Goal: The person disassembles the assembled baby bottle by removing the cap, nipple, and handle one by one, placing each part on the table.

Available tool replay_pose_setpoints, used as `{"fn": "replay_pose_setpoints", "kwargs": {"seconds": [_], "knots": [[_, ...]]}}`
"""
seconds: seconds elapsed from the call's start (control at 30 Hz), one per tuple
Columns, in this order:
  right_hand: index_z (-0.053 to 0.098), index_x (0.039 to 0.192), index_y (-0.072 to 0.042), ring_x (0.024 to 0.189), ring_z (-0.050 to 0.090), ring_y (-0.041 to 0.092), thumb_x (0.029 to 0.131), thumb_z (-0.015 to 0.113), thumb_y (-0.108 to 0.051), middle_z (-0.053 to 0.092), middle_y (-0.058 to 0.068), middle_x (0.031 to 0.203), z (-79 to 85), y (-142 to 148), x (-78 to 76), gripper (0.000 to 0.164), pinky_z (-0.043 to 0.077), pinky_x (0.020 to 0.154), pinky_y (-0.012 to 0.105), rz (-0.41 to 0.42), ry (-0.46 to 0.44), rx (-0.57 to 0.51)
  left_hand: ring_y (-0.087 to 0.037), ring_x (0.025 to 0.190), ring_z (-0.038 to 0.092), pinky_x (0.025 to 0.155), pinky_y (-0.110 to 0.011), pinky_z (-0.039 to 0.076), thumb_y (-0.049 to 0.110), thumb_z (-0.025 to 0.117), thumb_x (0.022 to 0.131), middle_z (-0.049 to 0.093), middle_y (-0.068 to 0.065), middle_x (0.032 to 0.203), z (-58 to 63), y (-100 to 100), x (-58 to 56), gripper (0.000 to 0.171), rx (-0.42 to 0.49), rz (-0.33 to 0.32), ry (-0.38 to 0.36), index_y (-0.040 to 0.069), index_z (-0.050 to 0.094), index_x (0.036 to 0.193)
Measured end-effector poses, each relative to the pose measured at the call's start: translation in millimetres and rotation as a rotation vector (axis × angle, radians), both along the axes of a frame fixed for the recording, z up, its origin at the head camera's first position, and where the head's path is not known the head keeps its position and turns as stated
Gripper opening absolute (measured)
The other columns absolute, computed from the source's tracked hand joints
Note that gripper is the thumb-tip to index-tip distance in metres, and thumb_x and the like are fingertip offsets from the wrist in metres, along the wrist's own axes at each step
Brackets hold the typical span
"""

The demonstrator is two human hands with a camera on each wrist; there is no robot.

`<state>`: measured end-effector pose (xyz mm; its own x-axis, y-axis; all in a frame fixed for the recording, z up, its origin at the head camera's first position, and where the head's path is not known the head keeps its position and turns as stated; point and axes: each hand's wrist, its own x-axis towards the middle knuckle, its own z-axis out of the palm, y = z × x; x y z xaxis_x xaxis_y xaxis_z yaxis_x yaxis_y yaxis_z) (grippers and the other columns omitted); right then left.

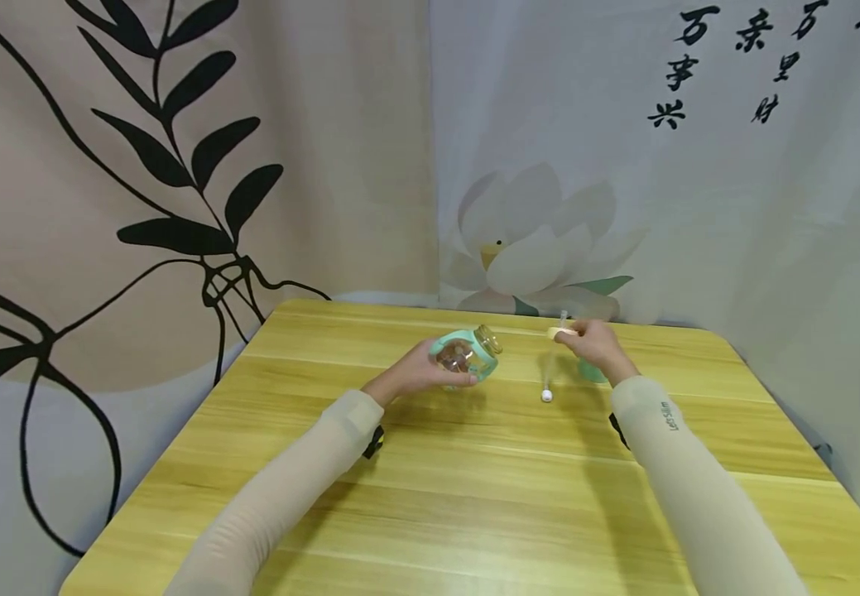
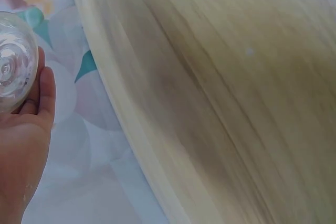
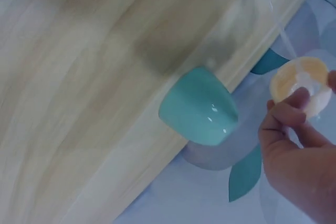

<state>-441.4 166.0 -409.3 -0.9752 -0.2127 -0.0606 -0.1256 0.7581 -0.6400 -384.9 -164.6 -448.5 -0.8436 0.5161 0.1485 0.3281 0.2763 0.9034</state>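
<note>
My left hand (image 1: 424, 371) holds a clear baby bottle (image 1: 459, 356) with mint-green handles, tilted with its uncovered neck to the right. In the left wrist view, only the clear round base of the bottle (image 2: 10, 64) shows. My right hand (image 1: 602, 346) pinches a cream-coloured ring lid (image 3: 286, 80) by its edge, apart from the bottle. From this lid a thin clear straw (image 1: 550, 368) hangs down, ending in a small white ball (image 1: 546, 396). A mint-green cap (image 3: 198, 107) stands on the table just behind my right hand.
The yellow wood-grain table (image 1: 430, 497) spreads beneath both arms. Behind its far edge hangs a printed curtain (image 1: 355, 165) with leaves, a lotus and dark characters.
</note>
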Motion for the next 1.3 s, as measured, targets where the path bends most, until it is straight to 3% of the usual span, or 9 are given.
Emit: {"fn": "replay_pose_setpoints", "kwargs": {"seconds": [0.13, 0.27, 0.53, 0.7, 0.83, 1.1, 1.3], "knots": [[0.044, 0.136, 0.013, 0.099, 0.06, 0.036, 0.096, 0.051, -0.033, 0.055, 0.031, 0.126, -8.6, -8.1, -7.9, 0.061, 0.05, 0.085, 0.046, -0.005, 0.017, 0.082, -0.029, 0.101, 0.063, 0.08, -0.038, 0.056, 0.045, 0.08, 0.078, 0.067, -0.008, 0.108, 0.6, -2.7, -0.2, 0.053, -0.001, 0.011, -0.01, 0.013, 0.062, 0.117], [0.043, 0.134, 0.016, 0.074, 0.064, 0.028, 0.098, 0.049, -0.029, 0.066, 0.025, 0.097, -17.1, -14.0, -13.6, 0.058, 0.053, 0.074, 0.041, 0.008, 0.022, 0.141, -0.029, 0.101, 0.063, 0.08, -0.037, 0.056, 0.043, 0.08, 0.079, 0.067, -0.011, 0.109, 0.6, -5.2, 0.6, 0.052, -0.004, 0.008, -0.019, 0.013, 0.062, 0.116], [0.038, 0.136, 0.016, 0.058, 0.057, 0.019, 0.1, 0.044, -0.024, 0.062, 0.012, 0.07, -26.2, -17.2, -17.0, 0.054, 0.049, 0.061, 0.032, -0.014, -0.008, 0.161, -0.029, 0.101, 0.064, 0.081, -0.038, 0.056, 0.041, 0.08, 0.08, 0.067, -0.009, 0.108, -1.3, -8.1, 2.2, 0.048, -0.01, 0.008, -0.005, 0.015, 0.062, 0.116], [0.027, 0.143, 0.017, 0.053, 0.061, 0.02, 0.099, 0.041, -0.021, 0.059, 0.004, 0.057, -27.3, -20.4, -16.2, 0.06, 0.05, 0.063, 0.029, -0.028, -0.024, 0.152, -0.027, 0.102, 0.064, 0.082, -0.038, 0.056, 0.042, 0.08, 0.079, 0.067, -0.007, 0.108, -2.5, -10.0, 2.8, 0.048, -0.01, 0.021, -0.017, 0.017, 0.062, 0.116], [0.024, 0.145, 0.017, 0.057, 0.066, 0.025, 0.098, 0.041, -0.021, 0.061, 0.004, 0.056, -25.0, -23.6, -13.4, 0.062, 0.053, 0.064, 0.028, -0.056, -0.032, 0.13, -0.026, 0.104, 0.063, 0.083, -0.038, 0.056, 0.043, 0.08, 0.08, 0.067, -0.008, 0.11, -2.7, -11.4, 4.1, 0.05, -0.006, 0.02, -0.019, 0.016, 0.061, 0.118], [0.019, 0.148, 0.013, 0.067, 0.069, 0.03, 0.101, 0.043, -0.028, 0.069, 0.02, 0.076, -19.2, -26.4, -9.0, 0.067, 0.058, 0.07, 0.039, -0.085, -0.069, 0.062, -0.023, 0.102, 0.065, 0.084, -0.037, 0.056, 0.044, 0.08, 0.079, 0.068, -0.005, 0.109, -3.6, -11.4, 5.4, 0.054, -0.007, 0.019, -0.009, 0.015, 0.061, 0.121], [0.017, 0.149, 0.013, 0.071, 0.069, 0.032, 0.1, 0.045, -0.025, 0.067, 0.015, 0.071, -18.6, -23.7, -9.1, 0.067, 0.059, 0.073, 0.041, -0.089, -0.076, 0.046, -0.023, 0.104, 0.064, 0.084, -0.037, 0.055, 0.044, 0.08, 0.079, 0.067, -0.004, 0.111, -3.9, -11.5, 4.2, 0.054, -0.006, 0.014, -0.025, 0.018, 0.06, 0.121]]}}
